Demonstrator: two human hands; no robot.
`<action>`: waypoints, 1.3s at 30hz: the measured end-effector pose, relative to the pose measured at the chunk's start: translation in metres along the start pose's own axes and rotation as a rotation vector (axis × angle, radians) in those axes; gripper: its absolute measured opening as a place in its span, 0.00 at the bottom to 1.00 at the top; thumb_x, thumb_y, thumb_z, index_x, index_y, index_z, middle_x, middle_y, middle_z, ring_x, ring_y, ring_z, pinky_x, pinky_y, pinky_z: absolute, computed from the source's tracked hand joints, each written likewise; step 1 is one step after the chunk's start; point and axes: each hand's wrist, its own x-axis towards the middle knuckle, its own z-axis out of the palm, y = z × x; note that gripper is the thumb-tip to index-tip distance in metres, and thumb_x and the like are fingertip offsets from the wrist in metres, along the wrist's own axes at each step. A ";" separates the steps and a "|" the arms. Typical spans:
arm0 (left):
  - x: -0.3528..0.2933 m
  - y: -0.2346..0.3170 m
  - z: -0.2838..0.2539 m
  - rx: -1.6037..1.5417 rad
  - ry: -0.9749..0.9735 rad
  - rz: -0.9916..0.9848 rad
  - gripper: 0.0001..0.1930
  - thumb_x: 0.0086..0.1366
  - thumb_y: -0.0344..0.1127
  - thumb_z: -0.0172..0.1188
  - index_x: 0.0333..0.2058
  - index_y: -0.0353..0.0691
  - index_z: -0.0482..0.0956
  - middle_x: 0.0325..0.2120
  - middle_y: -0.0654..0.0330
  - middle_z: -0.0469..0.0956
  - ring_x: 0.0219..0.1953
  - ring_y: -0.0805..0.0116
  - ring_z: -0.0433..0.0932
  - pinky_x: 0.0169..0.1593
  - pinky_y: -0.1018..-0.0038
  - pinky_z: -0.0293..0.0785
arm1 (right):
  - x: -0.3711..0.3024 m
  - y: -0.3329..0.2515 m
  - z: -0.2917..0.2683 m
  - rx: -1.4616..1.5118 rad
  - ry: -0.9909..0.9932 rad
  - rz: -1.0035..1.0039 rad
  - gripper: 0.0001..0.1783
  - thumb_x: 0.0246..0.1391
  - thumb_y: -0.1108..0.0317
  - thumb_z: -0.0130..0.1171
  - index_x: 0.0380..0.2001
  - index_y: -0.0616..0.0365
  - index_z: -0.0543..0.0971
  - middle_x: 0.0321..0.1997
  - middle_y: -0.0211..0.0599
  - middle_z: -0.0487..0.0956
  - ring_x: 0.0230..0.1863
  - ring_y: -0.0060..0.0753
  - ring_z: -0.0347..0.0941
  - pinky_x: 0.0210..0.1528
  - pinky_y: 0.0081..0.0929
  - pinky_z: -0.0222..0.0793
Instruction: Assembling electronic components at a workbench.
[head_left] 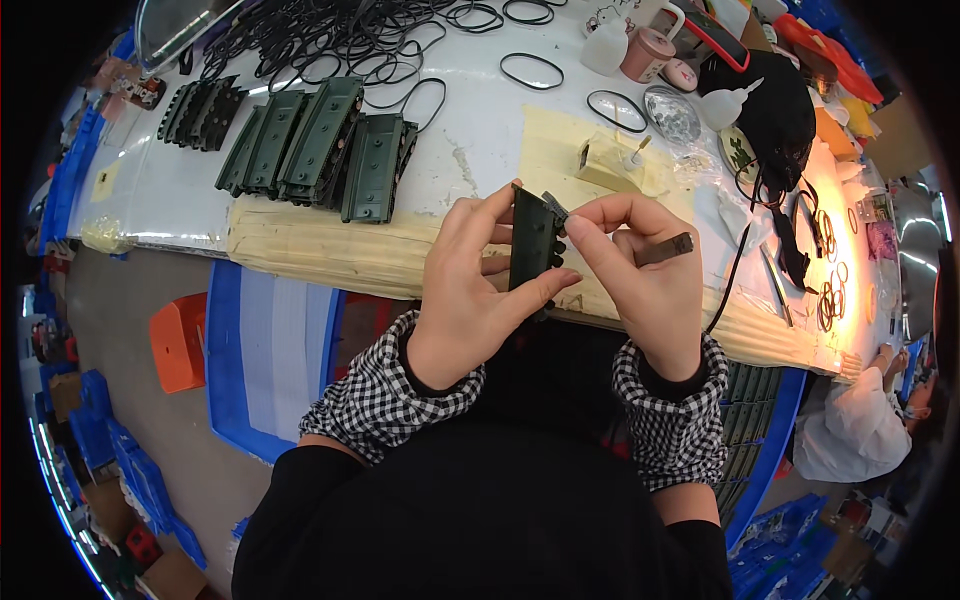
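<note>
My left hand grips a dark green plastic toy chassis on its edge, fingers behind it and thumb at its lower end. A row of small black wheels runs along its right side. My right hand pinches a small dark grey ridged piece against the chassis's upper right end. A short, flat, brownish-grey strip sticks out between the other fingers of that hand. Several similar green chassis stand in a group on the table to the left.
Thin black rubber loops lie in a heap at the back. A small yellow block with a brush sits beyond my hands. Cups, bottles and a black bag crowd the right. Blue crates flank me; a co-worker sits at right.
</note>
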 end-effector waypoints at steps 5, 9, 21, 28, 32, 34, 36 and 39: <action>-0.002 -0.002 0.006 0.070 0.057 0.101 0.39 0.51 0.29 0.73 0.60 0.29 0.62 0.46 0.54 0.66 0.48 0.64 0.75 0.45 0.71 0.82 | 0.003 0.005 -0.003 -0.005 0.001 -0.017 0.04 0.51 0.73 0.63 0.29 0.64 0.80 0.24 0.23 0.79 0.14 0.02 0.51 0.15 0.09 0.41; 0.000 -0.004 0.008 0.027 0.073 0.092 0.38 0.51 0.28 0.72 0.60 0.31 0.64 0.46 0.54 0.67 0.48 0.64 0.75 0.45 0.71 0.82 | 0.006 -0.004 -0.005 -0.065 -0.004 -0.001 0.05 0.51 0.73 0.63 0.29 0.64 0.80 0.24 0.24 0.78 0.14 0.02 0.52 0.15 0.10 0.43; -0.001 -0.001 0.010 0.025 0.098 0.035 0.37 0.52 0.26 0.71 0.60 0.30 0.65 0.47 0.57 0.69 0.49 0.67 0.75 0.49 0.69 0.81 | 0.012 -0.007 -0.004 -0.113 -0.076 0.011 0.07 0.49 0.72 0.62 0.26 0.67 0.78 0.18 0.24 0.75 0.14 0.04 0.51 0.15 0.14 0.45; 0.001 -0.009 0.010 -0.004 0.124 0.057 0.37 0.50 0.25 0.71 0.59 0.31 0.66 0.45 0.56 0.68 0.47 0.64 0.76 0.45 0.70 0.82 | 0.008 0.003 -0.002 -0.076 -0.144 0.018 0.05 0.53 0.73 0.61 0.27 0.65 0.78 0.18 0.17 0.71 0.17 0.02 0.53 0.18 0.10 0.45; 0.001 -0.012 0.008 -0.004 0.110 0.067 0.37 0.50 0.24 0.70 0.60 0.31 0.65 0.45 0.56 0.68 0.48 0.64 0.76 0.45 0.70 0.82 | 0.008 0.006 0.000 -0.126 -0.136 -0.017 0.05 0.52 0.74 0.61 0.27 0.65 0.78 0.19 0.18 0.73 0.17 0.03 0.53 0.18 0.11 0.45; 0.002 -0.014 0.007 -0.045 0.093 0.055 0.37 0.51 0.24 0.70 0.60 0.29 0.64 0.46 0.55 0.69 0.48 0.65 0.76 0.45 0.70 0.82 | 0.008 0.005 0.001 -0.206 -0.119 -0.062 0.05 0.53 0.73 0.62 0.28 0.64 0.78 0.20 0.19 0.74 0.17 0.03 0.53 0.18 0.11 0.45; 0.004 -0.017 0.004 -0.136 0.074 0.023 0.36 0.53 0.23 0.69 0.60 0.28 0.63 0.47 0.55 0.70 0.48 0.65 0.76 0.44 0.71 0.82 | 0.006 0.001 0.002 -0.301 -0.096 -0.147 0.04 0.52 0.73 0.62 0.29 0.64 0.79 0.21 0.22 0.75 0.17 0.05 0.55 0.18 0.12 0.47; 0.005 -0.013 -0.013 -0.574 -0.155 -0.265 0.34 0.57 0.23 0.66 0.60 0.26 0.62 0.50 0.54 0.72 0.48 0.67 0.75 0.46 0.72 0.80 | 0.003 -0.005 -0.003 -0.368 -0.001 -0.351 0.05 0.50 0.74 0.64 0.32 0.62 0.81 0.25 0.28 0.77 0.17 0.14 0.62 0.19 0.16 0.55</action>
